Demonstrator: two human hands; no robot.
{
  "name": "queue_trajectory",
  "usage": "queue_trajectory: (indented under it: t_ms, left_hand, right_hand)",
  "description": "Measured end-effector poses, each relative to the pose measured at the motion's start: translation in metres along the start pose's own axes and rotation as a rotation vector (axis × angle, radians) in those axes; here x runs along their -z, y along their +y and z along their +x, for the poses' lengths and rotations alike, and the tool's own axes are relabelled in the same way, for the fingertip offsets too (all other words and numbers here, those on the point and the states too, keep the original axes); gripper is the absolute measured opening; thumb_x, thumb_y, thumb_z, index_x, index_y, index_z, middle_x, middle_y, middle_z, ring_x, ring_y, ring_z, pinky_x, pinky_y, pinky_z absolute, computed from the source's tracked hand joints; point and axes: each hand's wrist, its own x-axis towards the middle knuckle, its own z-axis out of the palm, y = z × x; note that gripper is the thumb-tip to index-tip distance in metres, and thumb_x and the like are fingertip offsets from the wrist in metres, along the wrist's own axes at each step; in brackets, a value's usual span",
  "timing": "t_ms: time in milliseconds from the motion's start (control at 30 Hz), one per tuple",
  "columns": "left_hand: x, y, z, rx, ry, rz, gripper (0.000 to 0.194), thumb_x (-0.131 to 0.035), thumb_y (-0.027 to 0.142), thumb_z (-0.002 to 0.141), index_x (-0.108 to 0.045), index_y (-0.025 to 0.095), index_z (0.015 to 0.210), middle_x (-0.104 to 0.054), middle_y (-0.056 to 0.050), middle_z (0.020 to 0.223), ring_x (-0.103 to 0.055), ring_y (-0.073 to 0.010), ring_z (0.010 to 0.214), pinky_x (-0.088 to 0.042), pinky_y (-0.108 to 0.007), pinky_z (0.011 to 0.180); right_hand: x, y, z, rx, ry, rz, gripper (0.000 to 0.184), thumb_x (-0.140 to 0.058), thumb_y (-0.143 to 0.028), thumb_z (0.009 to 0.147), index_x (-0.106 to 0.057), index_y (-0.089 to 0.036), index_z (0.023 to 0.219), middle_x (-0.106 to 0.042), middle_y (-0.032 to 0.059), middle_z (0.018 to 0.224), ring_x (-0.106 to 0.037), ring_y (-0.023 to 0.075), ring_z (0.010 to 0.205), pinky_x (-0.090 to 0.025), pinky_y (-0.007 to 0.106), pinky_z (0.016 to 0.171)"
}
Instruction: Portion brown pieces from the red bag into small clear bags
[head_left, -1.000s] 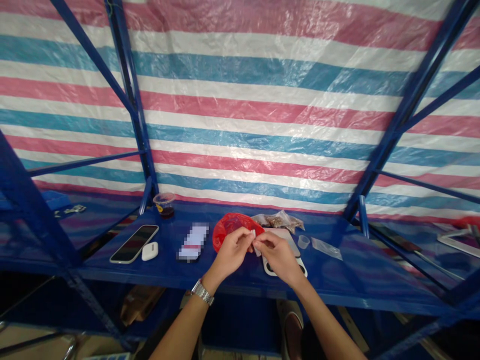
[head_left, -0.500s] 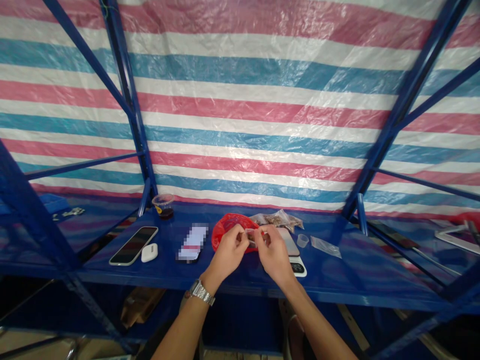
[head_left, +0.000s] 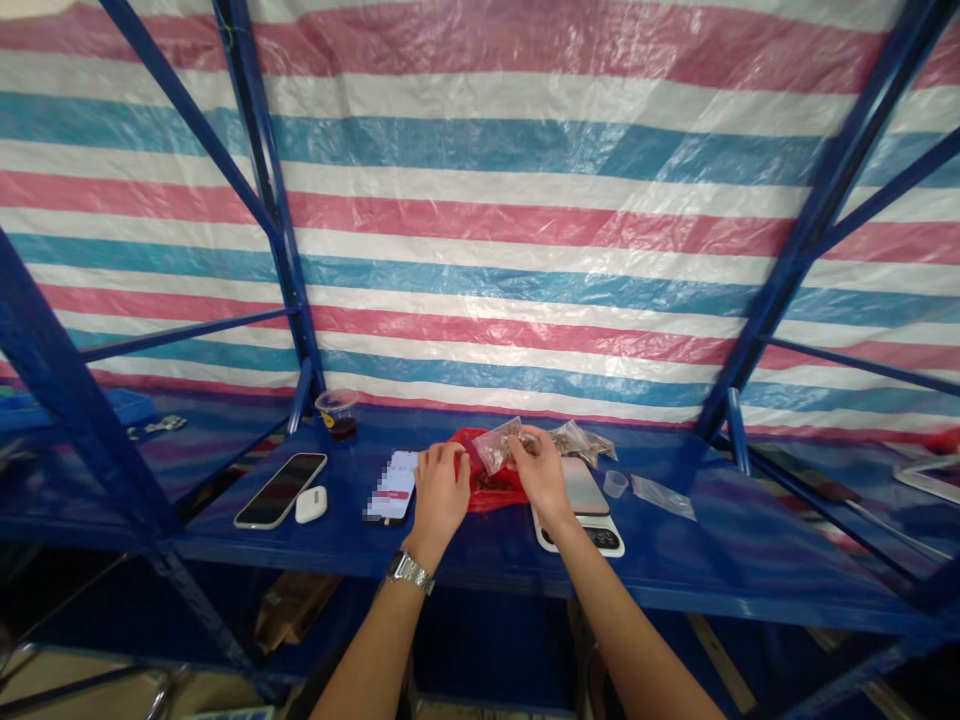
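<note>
From a blue steel shelf (head_left: 712,565) backed by a pink, white and blue striped plastic tarpaulin (head_left: 480,200), I take as my landmark a white digital kitchen scale (head_left: 581,505) with a grey platform. Left of the scale lies a crumpled red plastic bag (head_left: 491,497). My left hand (head_left: 441,490) sits curled at the bag's left edge; I cannot tell whether it grips anything. My right hand (head_left: 541,478), just left of the scale, holds a narrow pinch on a small clear plastic packet of brown pieces (head_left: 495,445), above the bag. Behind the scale lies a second clear plastic bag of brown pieces (head_left: 583,442); just right of it stands a small clear plastic cup (head_left: 615,484). Risks: a slackened pinch could drop the packet and scatter its pieces, and a careless sweep of my wrist could tip the light cup.
</note>
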Motion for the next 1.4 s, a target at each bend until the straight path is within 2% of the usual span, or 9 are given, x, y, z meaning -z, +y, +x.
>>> queue_trajectory:
  t_ms: [67,167,300,400,633,767,867,1100,1400]
  left_hand:
    - [-0.001,-0.007,-0.005,0.066,0.074,0.154,0.021,-0.058,0.027,0.093,-0.066,0.020,0.112,-0.057,-0.016,0.123,-0.050,-0.0357,0.123,-0.041,-0.056,0.104]
    - [-0.002,-0.016,-0.010,0.059,0.019,0.286,0.031,-0.067,0.017,0.085,-0.067,0.019,0.116,-0.058,-0.014,0.115,-0.053,-0.0342,0.116,-0.044,-0.052,0.101]
    - [0.000,-0.025,-0.006,-0.014,-0.046,0.217,0.049,-0.054,-0.010,0.071,-0.071,0.021,0.106,-0.063,-0.008,0.101,-0.060,-0.0256,0.103,-0.048,-0.040,0.099]
    - [0.002,-0.026,0.003,-0.035,-0.003,0.140,0.050,-0.048,-0.013,0.070,-0.071,0.019,0.102,-0.068,-0.008,0.103,-0.064,-0.0220,0.103,-0.049,-0.036,0.100]
    - [0.009,-0.010,0.007,-0.037,0.128,0.053,0.034,-0.052,-0.002,0.081,-0.069,0.018,0.103,-0.070,-0.009,0.105,-0.065,-0.0220,0.105,-0.051,-0.037,0.099]
    - [0.008,0.005,-0.009,-0.107,0.147,0.284,0.034,-0.064,0.021,0.087,-0.067,0.021,0.121,-0.061,-0.013,0.126,-0.055,-0.0316,0.120,-0.045,-0.049,0.105]
    - [-0.002,0.012,-0.020,-0.181,0.039,0.468,0.049,-0.071,0.040,0.086,-0.063,0.021,0.130,-0.056,-0.015,0.138,-0.049,-0.0363,0.125,-0.042,-0.053,0.105]
    - [-0.028,0.011,-0.011,-0.132,-0.066,0.525,0.031,-0.062,0.029,0.093,-0.066,0.016,0.121,-0.067,-0.014,0.125,-0.048,-0.0356,0.126,-0.038,-0.051,0.104]
    - [-0.032,0.006,-0.004,-0.166,-0.160,0.426,0.030,-0.067,0.025,0.092,-0.066,0.020,0.121,-0.072,-0.010,0.127,-0.052,-0.0320,0.127,-0.037,-0.048,0.105]
  right_hand:
    - [-0.002,0.007,0.007,0.098,-0.026,-0.195,0.039,-0.072,-0.045,0.079,-0.064,-0.021,0.108,-0.075,0.0050,0.088,-0.070,0.0227,0.075,-0.058,0.038,0.074]
    - [-0.004,0.011,0.009,0.165,-0.089,-0.412,0.035,-0.066,-0.035,0.082,-0.063,-0.023,0.115,-0.077,0.0047,0.091,-0.071,0.0228,0.075,-0.057,0.038,0.077]
    - [-0.008,0.006,0.001,0.218,-0.127,-0.529,0.033,-0.062,-0.030,0.086,-0.064,-0.026,0.119,-0.078,0.0031,0.096,-0.074,0.0232,0.083,-0.056,0.036,0.080]
    - [-0.009,0.002,-0.005,0.221,-0.110,-0.586,0.031,-0.061,-0.029,0.086,-0.066,-0.026,0.117,-0.077,0.0019,0.086,-0.074,0.0238,0.079,-0.056,0.035,0.076]
    - [-0.006,0.006,-0.008,0.217,-0.117,-0.476,0.029,-0.064,-0.033,0.085,-0.068,-0.028,0.114,-0.078,0.0008,0.085,-0.074,0.0235,0.073,-0.058,0.034,0.071]
    - [-0.007,0.006,-0.010,0.198,-0.156,-0.378,0.031,-0.062,-0.031,0.086,-0.065,-0.026,0.116,-0.078,0.0031,0.092,-0.076,0.0240,0.085,-0.059,0.037,0.079]
    - [-0.009,0.005,-0.012,0.195,-0.139,-0.355,0.030,-0.061,-0.028,0.084,-0.065,-0.024,0.113,-0.077,0.0058,0.099,-0.075,0.0244,0.093,-0.058,0.040,0.088]
    - [-0.008,-0.005,-0.018,0.218,-0.115,-0.374,0.033,-0.063,-0.030,0.082,-0.065,-0.023,0.113,-0.075,0.0071,0.100,-0.073,0.0254,0.094,-0.057,0.043,0.091]
    - [0.003,-0.002,-0.012,0.171,-0.117,-0.233,0.048,-0.071,-0.036,0.077,-0.062,-0.022,0.122,-0.074,0.0059,0.095,-0.073,0.0245,0.090,-0.060,0.040,0.085]
